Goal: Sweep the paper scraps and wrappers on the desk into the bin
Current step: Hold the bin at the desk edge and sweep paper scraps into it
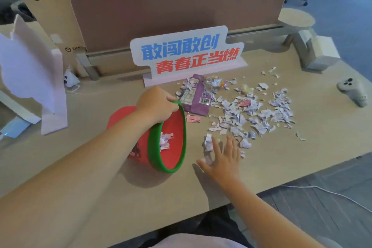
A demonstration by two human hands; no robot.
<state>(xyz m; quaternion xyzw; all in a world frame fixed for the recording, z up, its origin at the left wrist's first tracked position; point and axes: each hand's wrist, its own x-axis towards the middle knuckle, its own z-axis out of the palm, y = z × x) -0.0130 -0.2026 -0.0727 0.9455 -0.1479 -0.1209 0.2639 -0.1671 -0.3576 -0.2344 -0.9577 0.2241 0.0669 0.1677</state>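
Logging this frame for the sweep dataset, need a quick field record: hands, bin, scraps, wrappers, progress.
left hand: grips the green rim of the bin, tipping it on its side
right hand: flat on the desk, fingers spread, against a few scraps beside the bin mouth
bin: red, mouth facing the scraps
in bin: a few paper scraps
scrap pile: mostly unswept, right of the bin
purple wrapper: on the desk, beyond the bin
progress: early

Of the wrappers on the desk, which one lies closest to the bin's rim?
The large purple wrapper with the barcode. It lies just beside the green rim of the bin, while the crumpled clear wrapper sits farther back, near the sign.
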